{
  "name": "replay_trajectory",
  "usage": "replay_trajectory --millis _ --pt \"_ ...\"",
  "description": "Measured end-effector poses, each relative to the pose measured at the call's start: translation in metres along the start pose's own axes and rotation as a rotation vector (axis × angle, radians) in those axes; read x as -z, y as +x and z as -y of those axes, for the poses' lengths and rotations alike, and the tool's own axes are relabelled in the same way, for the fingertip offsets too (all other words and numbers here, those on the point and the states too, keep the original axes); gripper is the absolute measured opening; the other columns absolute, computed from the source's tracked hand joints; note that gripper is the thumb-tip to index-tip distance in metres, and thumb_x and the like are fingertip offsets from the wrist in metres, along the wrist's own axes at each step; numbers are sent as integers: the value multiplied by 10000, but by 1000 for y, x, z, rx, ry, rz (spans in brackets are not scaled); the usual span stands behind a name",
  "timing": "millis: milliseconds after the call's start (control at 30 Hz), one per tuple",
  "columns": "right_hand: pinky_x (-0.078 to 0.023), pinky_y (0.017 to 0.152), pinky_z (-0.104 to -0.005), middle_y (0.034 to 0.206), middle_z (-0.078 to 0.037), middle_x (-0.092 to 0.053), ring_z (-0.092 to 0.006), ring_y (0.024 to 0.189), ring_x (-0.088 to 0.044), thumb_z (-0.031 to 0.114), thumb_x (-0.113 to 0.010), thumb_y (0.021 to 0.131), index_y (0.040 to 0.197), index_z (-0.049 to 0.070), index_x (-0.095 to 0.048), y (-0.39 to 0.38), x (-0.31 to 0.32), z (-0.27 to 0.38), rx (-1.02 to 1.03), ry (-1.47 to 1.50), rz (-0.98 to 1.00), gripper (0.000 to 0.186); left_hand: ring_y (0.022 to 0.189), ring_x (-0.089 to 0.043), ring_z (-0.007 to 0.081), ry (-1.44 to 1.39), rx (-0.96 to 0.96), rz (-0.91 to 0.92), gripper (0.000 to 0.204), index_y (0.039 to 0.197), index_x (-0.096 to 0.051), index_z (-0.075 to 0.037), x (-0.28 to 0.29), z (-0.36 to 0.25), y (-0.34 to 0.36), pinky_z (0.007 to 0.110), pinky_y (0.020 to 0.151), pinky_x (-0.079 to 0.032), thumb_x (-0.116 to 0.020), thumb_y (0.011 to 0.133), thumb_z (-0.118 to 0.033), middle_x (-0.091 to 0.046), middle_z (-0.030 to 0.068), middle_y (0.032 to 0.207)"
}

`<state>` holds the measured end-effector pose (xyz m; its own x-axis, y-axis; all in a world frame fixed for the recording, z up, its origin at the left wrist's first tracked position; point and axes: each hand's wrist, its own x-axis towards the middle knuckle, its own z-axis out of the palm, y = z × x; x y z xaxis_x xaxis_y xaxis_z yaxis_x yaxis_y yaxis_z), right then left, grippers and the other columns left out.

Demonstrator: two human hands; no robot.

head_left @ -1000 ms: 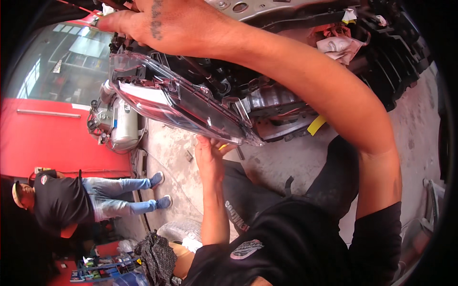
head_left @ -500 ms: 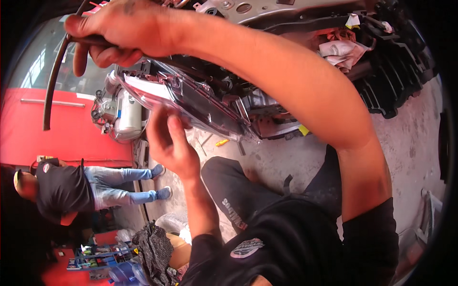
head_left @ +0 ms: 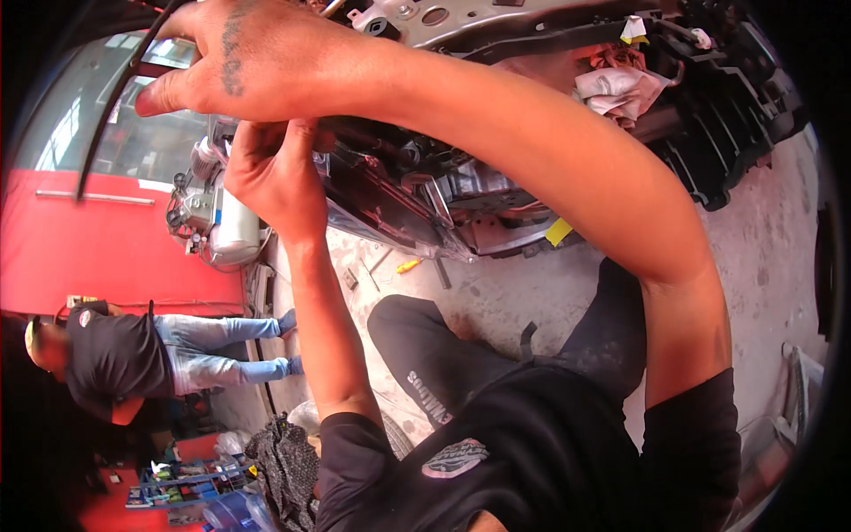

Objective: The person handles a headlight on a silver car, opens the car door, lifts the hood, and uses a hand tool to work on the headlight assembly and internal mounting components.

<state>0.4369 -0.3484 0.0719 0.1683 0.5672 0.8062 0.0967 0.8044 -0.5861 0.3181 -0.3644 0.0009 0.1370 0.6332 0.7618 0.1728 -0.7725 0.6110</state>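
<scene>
At the upper left, my right hand [head_left: 253, 62] has its thumb and fingers around a thin black strip [head_left: 99, 133], which hangs down past the fingertips; some of the fingers are out of sight. Just below it, my left hand [head_left: 279, 182] is raised with thumb and fingers bent together at the end of a headlight [head_left: 377, 208]. Its fingertips are partly covered by my right hand, so what they grip is hidden. The headlight has a clear lens over a dark housing and sits at the car's opened front end [head_left: 496, 191].
A crumpled cloth [head_left: 620, 89] lies in the car's front. On the floor are a yellow-handled tool [head_left: 409, 266] and small parts. An air compressor [head_left: 235, 222] stands by the red wall [head_left: 115, 248]. A person [head_left: 124, 350] in jeans stands at left; a blue rack [head_left: 191, 488] is below.
My left hand has risen from beside the headlight lens to just under my right hand. The right hand has turned and shifted slightly right, and the black strip has swung with it.
</scene>
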Motion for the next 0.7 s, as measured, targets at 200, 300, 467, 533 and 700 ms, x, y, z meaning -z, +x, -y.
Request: replay_trajectory --millis 200,300,467,533,700 --pt "-520 819 -421 966 -220 -686 -377 923 -680 306 -597 900 1134 62 -702 5 3 -14 158 -136 215 354 660 -635 125 -88 37 123 163 1048 -634 48 -2 1 0 245 575 -510 -666 968 -90 -698 99 894" --pt "-519 763 -410 969 -203 -667 -371 885 -671 205 -532 944 1205 124 -689 3 8 -14 197 -268 273 316 674 -636 158 -112 121 261 215 1107 -621 67 14 2 7 280 568 -515 -600 1012 -125 -681 119 905" --pt "-528 749 -438 901 -206 -685 -379 853 -679 218 -575 953 1092 89 -697 -12 16 -12 367 -401 241 225 604 -622 158 65 24 100 151 1011 -671 77 5 4 -5 273 560 -505 -653 969 -68 -689 110 805" --pt "-529 736 -469 876 -224 -692 -384 842 -686 240 -627 934 976 34 -675 -17 27 1 122 -286 342 216 576 -623 154 89 -17 15 100 946 -679 60 -2 3 -9 265 553 -500 -673 948 -40 -688 109 779" --pt "-532 727 -481 826 -221 -699 -382 805 -698 235 -667 881 928 -18 -650 -23 34 -5 206 -328 307 258 588 -623 178 16 99 75 118 967 -633 62 7 12 -5 281 551 -507 -623 981 -55 -673 130 764"
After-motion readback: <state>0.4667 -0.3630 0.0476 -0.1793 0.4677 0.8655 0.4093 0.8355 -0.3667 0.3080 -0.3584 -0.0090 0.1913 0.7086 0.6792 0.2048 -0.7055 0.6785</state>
